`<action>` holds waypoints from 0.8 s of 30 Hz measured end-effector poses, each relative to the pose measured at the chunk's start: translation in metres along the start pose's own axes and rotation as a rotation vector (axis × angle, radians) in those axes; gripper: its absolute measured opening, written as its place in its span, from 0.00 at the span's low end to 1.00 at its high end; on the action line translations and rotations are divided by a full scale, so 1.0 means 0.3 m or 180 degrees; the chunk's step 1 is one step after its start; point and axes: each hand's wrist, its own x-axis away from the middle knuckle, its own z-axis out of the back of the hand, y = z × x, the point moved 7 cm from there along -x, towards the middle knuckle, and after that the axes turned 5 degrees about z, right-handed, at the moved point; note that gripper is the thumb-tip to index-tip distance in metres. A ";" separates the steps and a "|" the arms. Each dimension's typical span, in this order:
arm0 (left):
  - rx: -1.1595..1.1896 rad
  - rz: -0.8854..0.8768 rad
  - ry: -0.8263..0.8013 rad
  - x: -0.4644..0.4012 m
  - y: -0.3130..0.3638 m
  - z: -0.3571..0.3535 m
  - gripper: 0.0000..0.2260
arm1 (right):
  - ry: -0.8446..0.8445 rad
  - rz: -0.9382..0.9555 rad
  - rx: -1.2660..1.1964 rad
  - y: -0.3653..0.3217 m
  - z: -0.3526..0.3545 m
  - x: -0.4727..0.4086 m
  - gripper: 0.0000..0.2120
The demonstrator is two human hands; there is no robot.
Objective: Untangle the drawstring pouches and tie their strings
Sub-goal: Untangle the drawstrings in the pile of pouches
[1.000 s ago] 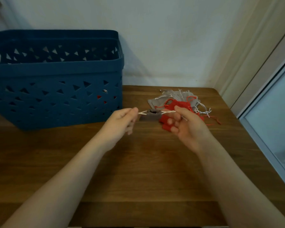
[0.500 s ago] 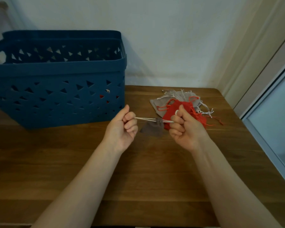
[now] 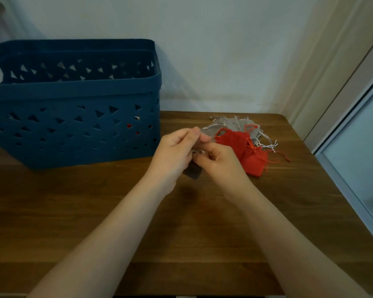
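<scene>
A wooden counter [image 3: 202, 222] with a dark brown, streaked grain is seen filling the lower part of the view, its boards running from left to right. Its far edge is set against a plain pale wall [image 3: 224, 50], where a faint horizontal mark is visible just above the wood. On the right, a cream-coloured vertical trim [image 3: 336, 67] is found beside the wall, and a light-framed glass pane [image 3: 362, 147] is placed next to the counter's right edge. A dark blue plastic basket [image 3: 73, 125] with triangular cut-outs is stood on the counter at the left, near the wall. The scene is dimly and evenly lit.
</scene>
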 end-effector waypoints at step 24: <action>-0.0858 -0.0297 -0.0236 -0.006 -0.093 -0.015 0.08 | 0.0444 -0.0310 -0.0547 0.007 0.047 0.001 0.10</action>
